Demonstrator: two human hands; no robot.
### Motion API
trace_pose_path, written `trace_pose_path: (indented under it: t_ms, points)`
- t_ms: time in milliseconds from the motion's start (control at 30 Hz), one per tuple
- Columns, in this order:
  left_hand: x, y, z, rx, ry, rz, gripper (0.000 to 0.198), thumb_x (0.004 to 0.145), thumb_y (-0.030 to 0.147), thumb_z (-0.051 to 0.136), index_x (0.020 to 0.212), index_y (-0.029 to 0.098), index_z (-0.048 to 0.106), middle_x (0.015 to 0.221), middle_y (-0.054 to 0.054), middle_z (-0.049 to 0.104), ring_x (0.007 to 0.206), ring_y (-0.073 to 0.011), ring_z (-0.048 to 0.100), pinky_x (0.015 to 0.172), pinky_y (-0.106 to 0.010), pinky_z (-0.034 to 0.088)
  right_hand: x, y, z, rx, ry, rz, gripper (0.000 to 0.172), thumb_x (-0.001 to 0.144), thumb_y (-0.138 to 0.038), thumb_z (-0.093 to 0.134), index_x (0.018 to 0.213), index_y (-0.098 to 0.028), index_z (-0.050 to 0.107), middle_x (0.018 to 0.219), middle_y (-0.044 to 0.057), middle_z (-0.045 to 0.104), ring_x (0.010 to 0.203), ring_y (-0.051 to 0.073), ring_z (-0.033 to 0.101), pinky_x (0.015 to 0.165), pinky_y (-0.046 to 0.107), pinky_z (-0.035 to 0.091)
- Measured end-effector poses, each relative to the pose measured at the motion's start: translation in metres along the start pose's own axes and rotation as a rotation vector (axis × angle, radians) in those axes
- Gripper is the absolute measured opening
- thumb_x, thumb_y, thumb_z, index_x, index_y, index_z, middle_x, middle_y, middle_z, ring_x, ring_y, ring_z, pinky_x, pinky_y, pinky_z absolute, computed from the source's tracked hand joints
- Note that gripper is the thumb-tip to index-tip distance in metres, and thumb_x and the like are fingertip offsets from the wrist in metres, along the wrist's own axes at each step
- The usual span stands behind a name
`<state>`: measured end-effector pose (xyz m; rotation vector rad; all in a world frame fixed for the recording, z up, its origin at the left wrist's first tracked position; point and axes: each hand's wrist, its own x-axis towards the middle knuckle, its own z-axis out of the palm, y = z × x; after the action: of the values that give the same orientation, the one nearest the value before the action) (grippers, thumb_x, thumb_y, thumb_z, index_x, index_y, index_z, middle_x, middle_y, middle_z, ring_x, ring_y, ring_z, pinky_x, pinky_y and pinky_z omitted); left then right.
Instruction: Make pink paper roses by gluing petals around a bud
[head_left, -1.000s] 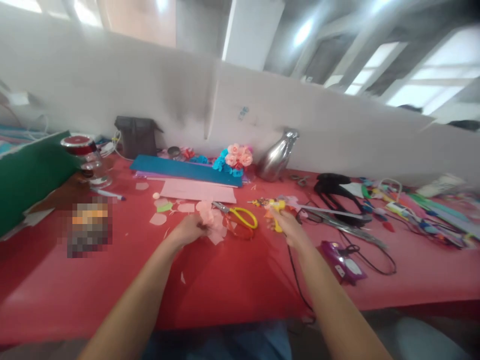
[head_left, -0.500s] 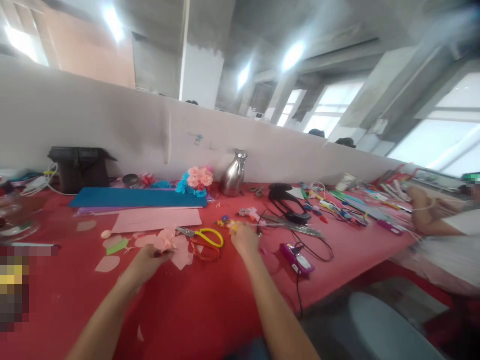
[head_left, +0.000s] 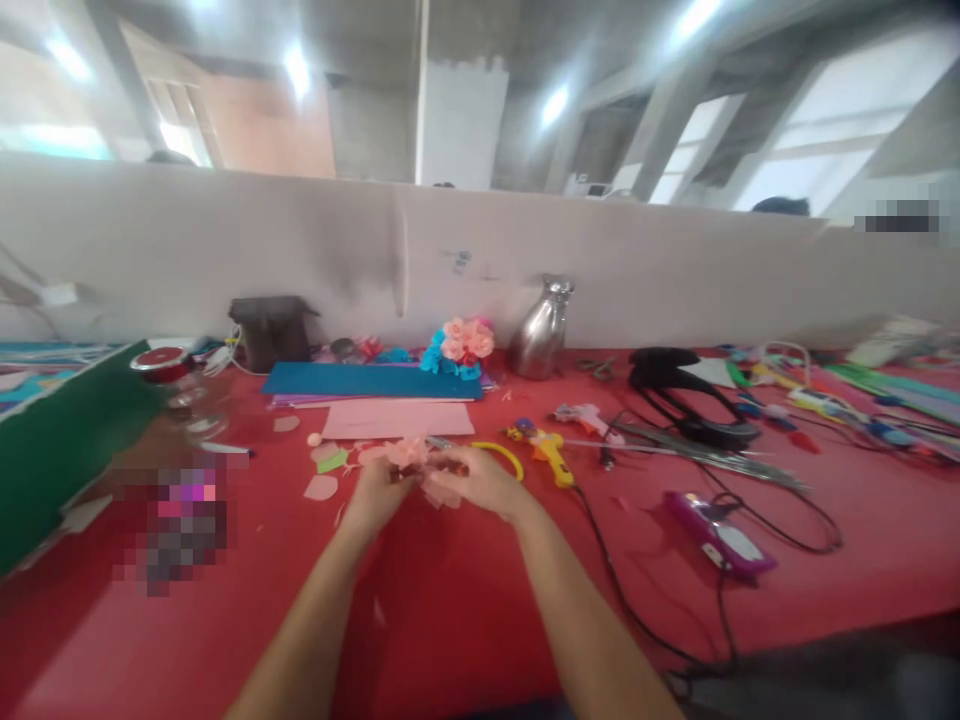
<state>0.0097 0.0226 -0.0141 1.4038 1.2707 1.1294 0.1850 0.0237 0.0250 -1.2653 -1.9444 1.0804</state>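
Beyond the two hands [head_left: 482,483] stand one flask [head_left: 541,330] and one bag [head_left: 271,338]; left, one jar [head_left: 178,396]; right, one glue gun [head_left: 553,456].

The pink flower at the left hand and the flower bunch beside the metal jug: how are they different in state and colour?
The pink flower is held in the left hand, while the flower bunch rests beside the metal jug, with no hand on it. The pink flower shows only pink, but the flower bunch shows pink and blue blooms. Both have pink petals.
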Motion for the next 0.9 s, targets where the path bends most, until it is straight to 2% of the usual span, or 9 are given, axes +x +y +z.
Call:
trace_pose_path:
  t_ms: [100,167,333,500,567,700,800,900]
  points:
    - [-0.002,0.002,0.002,-0.006,-0.016,-0.012,0.011,0.060,0.022,0.065,0.068,0.013,0.068,0.062,-0.003,0.066,0.061,-0.0173,0.058,0.058,-0.025,0.042,0.000,0.002,-0.005,0.027,-0.012,-0.050,0.035,0.073,-0.030,0.064,0.107,-0.019,0.065,0.104,0.005,0.068,0.088,0.018,0.060,0.076,0.029,0.044]
    - [-0.005,0.007,0.003,0.011,-0.039,-0.011,0.009,0.059,0.018,0.065,0.067,0.014,0.067,0.060,-0.001,0.064,0.058,-0.0153,0.055,0.054,-0.023,0.040,-0.001,0.002,-0.007,0.020,-0.046,-0.070,0.033,0.073,-0.025,0.062,0.106,-0.019,0.066,0.099,0.004,0.068,0.082,0.016,0.058,0.071,0.026,0.042]
    - [-0.013,0.017,0.005,0.102,-0.102,0.061,0.003,0.064,0.015,0.062,0.064,0.015,0.066,0.055,0.001,0.058,0.052,-0.0114,0.048,0.051,-0.021,0.035,-0.003,0.006,-0.010,-0.030,-0.134,-0.139,0.014,0.075,-0.024,0.057,0.081,-0.016,0.068,0.069,-0.002,0.062,0.063,0.012,0.051,0.059,0.023,0.036]
    - [-0.014,0.013,0.008,0.099,-0.138,0.028,0.010,0.067,0.021,0.064,0.072,0.013,0.067,0.062,-0.001,0.059,0.054,-0.0110,0.046,0.052,-0.022,0.034,-0.004,0.008,-0.009,-0.091,-0.147,-0.048,0.017,0.074,-0.028,0.059,0.071,-0.016,0.070,0.061,-0.001,0.059,0.058,0.012,0.050,0.054,0.023,0.033]
    - [-0.013,0.011,0.008,0.093,-0.082,0.014,0.015,0.068,0.025,0.066,0.077,0.013,0.067,0.059,0.001,0.055,0.053,-0.0103,0.043,0.052,-0.022,0.032,-0.004,0.008,-0.009,-0.060,-0.086,-0.015,0.018,0.073,-0.028,0.058,0.071,-0.016,0.071,0.062,0.000,0.062,0.059,0.013,0.052,0.055,0.024,0.034]
    - [-0.009,0.009,0.007,-0.018,0.059,0.045,0.025,0.078,0.034,0.057,0.091,0.015,0.066,0.064,0.002,0.050,0.059,-0.0108,0.042,0.058,-0.023,0.035,-0.003,0.009,-0.007,0.051,0.230,0.080,0.021,0.072,-0.033,0.058,0.074,-0.016,0.071,0.069,0.002,0.068,0.065,0.017,0.058,0.059,0.025,0.039]
    - [-0.008,0.008,0.007,-0.127,0.070,0.048,0.030,0.082,0.041,0.052,0.088,0.016,0.067,0.066,0.001,0.049,0.064,-0.0116,0.044,0.064,-0.023,0.037,0.001,0.007,-0.009,0.229,0.411,0.162,0.024,0.068,-0.036,0.062,0.078,-0.017,0.073,0.077,0.004,0.072,0.074,0.019,0.062,0.066,0.027,0.043]
    - [-0.007,0.009,0.008,-0.256,0.037,0.015,0.035,0.079,0.049,0.054,0.080,0.015,0.065,0.068,0.000,0.052,0.067,-0.0120,0.046,0.067,-0.023,0.038,0.008,0.000,-0.012,0.457,0.493,0.195,0.025,0.063,-0.038,0.067,0.074,-0.016,0.072,0.071,0.004,0.070,0.067,0.018,0.061,0.062,0.027,0.044]
